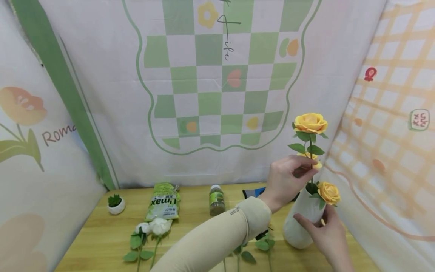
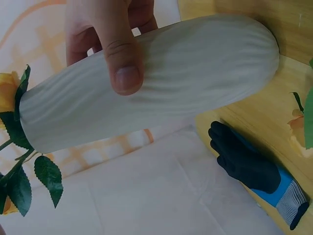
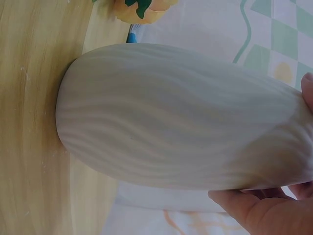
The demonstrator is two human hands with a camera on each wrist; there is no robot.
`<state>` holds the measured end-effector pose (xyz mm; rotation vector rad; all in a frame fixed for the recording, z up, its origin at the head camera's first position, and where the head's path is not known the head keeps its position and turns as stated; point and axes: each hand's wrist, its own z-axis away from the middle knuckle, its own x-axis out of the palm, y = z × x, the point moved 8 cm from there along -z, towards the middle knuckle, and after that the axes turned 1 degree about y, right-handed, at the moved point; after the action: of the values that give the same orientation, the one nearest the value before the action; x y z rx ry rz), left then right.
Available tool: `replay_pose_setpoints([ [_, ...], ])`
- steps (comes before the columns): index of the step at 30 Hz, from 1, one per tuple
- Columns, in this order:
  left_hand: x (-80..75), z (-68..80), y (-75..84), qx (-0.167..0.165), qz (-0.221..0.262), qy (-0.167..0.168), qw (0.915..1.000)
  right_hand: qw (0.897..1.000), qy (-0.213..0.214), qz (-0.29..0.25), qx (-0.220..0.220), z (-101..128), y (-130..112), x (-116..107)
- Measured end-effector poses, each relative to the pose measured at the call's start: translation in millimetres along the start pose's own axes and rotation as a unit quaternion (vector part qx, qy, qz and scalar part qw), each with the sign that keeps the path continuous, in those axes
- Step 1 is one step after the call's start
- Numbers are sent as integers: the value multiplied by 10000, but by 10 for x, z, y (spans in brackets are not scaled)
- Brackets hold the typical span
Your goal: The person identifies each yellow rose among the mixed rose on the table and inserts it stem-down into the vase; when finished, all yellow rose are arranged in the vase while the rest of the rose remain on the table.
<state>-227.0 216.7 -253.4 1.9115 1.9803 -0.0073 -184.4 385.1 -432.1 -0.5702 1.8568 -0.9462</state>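
1. The left hand [image 1: 289,177] pinches a rose [image 1: 310,122] stem above the vase [image 1: 300,223].
2. The right hand [image 1: 327,232] grips the vase near the table's [image 1: 102,234] right edge.
3. Next, I think: push the stem straight down.

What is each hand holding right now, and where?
Left hand pinches the tall rose mid-stem; right hand grips the white vase near its neck.

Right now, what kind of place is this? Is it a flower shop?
Probably not a shop: it looks like a small tabletop craft corner. Patterned cloth backdrops wall in a wooden table, where hands arrange yellow roses in a white vase.
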Motion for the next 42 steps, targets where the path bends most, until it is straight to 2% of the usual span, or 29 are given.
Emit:
replay_pose_setpoints([
  [7,4,78,-8,319,-512,59,9982,9998,-145,-8,104,-1,-4,17],
  [11,40,112,-32,382,-962,-79,9946,10000,-89,18,6,-2,3,20],
  [13,66,127,-55,316,-1137,-228,9928,10000,-56,33,-49,-5,11,23],
  [18,168,207,-161,-163,-1234,-795,9890,9998,-188,-5,-24,-2,33,37],
  [21,221,263,-203,-330,-1313,-1088,9848,9996,-265,-24,23,-1,33,40],
  [32,341,452,-322,-776,-978,-1806,9756,9998,-172,-38,24,-2,-32,11],
  [42,344,515,-334,-784,-368,-1896,9780,9997,-195,-113,57,-21,-2,21],
])
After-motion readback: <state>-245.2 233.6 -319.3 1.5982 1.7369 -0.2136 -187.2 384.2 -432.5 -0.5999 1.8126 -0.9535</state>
